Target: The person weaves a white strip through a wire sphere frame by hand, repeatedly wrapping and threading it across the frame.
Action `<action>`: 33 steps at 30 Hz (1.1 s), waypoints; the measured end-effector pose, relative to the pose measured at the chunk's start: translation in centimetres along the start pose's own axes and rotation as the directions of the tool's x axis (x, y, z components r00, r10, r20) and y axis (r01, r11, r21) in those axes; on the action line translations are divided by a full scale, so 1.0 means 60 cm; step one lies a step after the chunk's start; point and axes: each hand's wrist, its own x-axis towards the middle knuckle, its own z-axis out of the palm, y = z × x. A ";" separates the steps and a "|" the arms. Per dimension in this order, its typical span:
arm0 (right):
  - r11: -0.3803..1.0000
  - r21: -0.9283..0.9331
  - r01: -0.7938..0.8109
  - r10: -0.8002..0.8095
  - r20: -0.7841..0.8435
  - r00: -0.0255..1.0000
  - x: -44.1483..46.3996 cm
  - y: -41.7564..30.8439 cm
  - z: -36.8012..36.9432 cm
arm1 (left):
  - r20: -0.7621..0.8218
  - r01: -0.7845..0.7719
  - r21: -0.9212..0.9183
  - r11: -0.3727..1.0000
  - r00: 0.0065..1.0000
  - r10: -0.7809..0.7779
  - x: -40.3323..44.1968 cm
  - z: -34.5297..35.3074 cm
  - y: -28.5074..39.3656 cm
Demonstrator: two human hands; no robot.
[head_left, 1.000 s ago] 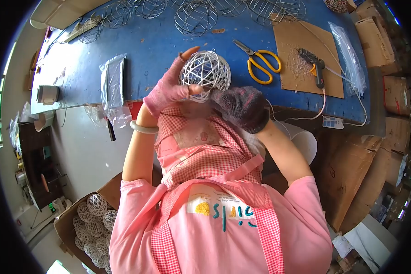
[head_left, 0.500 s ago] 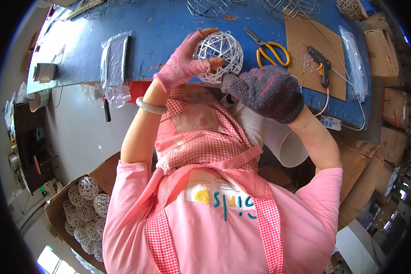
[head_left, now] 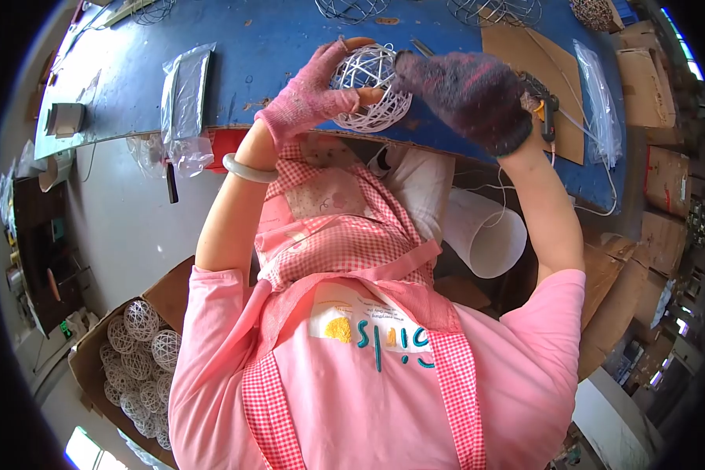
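A white openwork ball (head_left: 374,111) is held over the front edge of the blue table (head_left: 274,47). My left hand (head_left: 313,95), in a pink glove with bare fingertips, grips the ball from its left side, thumb across the front. On the ball's upper right side, the fingers of my right hand (head_left: 470,98), in a dark knitted glove, are pressed together; whether they pinch a strand is too small to tell. That hand and arm cover the yellow-handled scissors, leaving only the blades (head_left: 422,48) in sight, and partly hide the glue gun (head_left: 544,106).
Wire frames (head_left: 493,11) lie at the table's far side. Cardboard (head_left: 525,48) and clear plastic bags (head_left: 599,102) are at the right, a plastic-wrapped pack (head_left: 186,92) at the left. A box (head_left: 94,345) of white balls stands lower left, a white bin (head_left: 497,247) below the table.
The view has shifted. My right hand has moved from the ball's lower right up to its upper right, now covering the scissors' handles. My left hand keeps its grip, and the ball looks turned.
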 end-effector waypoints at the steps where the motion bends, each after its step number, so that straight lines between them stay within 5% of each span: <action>1: 0.999 0.017 -0.031 0.032 -0.047 0.998 0.004 0.009 0.007 | 0.002 -0.002 -0.001 1.000 1.000 0.002 -0.001 -0.001 0.003; 3: 0.993 0.094 -0.074 0.080 -0.058 0.995 0.007 0.023 0.029 | 0.041 0.096 -0.171 0.981 0.995 -0.091 -0.005 -0.001 0.013; 9: 0.961 0.239 -0.141 0.168 -0.097 0.981 0.025 0.026 0.053 | 0.030 0.028 -0.162 0.986 0.999 -0.024 -0.012 0.001 0.003; 15: 0.855 0.336 -0.395 0.338 0.217 0.916 0.031 0.041 0.091 | 0.013 -0.083 -0.081 0.993 0.996 0.084 -0.019 -0.001 0.007; 20: 0.883 0.400 -0.245 0.242 0.059 0.969 0.032 0.051 0.157 | 0.065 -0.010 -0.327 0.945 0.997 0.033 -0.025 -0.009 -0.014; 22: 0.451 0.715 -0.535 0.383 0.387 0.839 0.047 0.046 0.147 | 0.088 0.040 -0.540 0.841 0.996 0.009 -0.029 -0.009 -0.013; 23: 0.444 0.717 -0.537 0.394 0.382 0.836 0.050 0.044 0.143 | 0.103 0.052 -0.568 0.821 0.995 0.009 -0.028 -0.011 -0.014; 25: 0.040 0.765 -0.643 0.375 0.585 0.719 0.052 0.041 0.138 | 0.118 0.059 -0.556 0.829 0.993 0.009 -0.023 -0.015 -0.010; 29: -0.012 0.782 -0.623 0.425 0.568 0.705 0.046 0.039 0.162 | 0.131 0.065 -0.535 0.843 0.991 0.007 -0.013 -0.021 -0.012; 32: 0.114 0.695 -0.709 0.441 0.604 0.663 0.049 0.038 0.165 | 0.125 0.056 -0.513 0.856 0.992 0.011 -0.008 -0.024 -0.016; 33: 0.401 0.638 -0.657 0.442 0.494 0.749 0.047 0.040 0.169 | 0.129 0.093 -0.542 0.835 0.991 -0.027 -0.009 -0.024 -0.009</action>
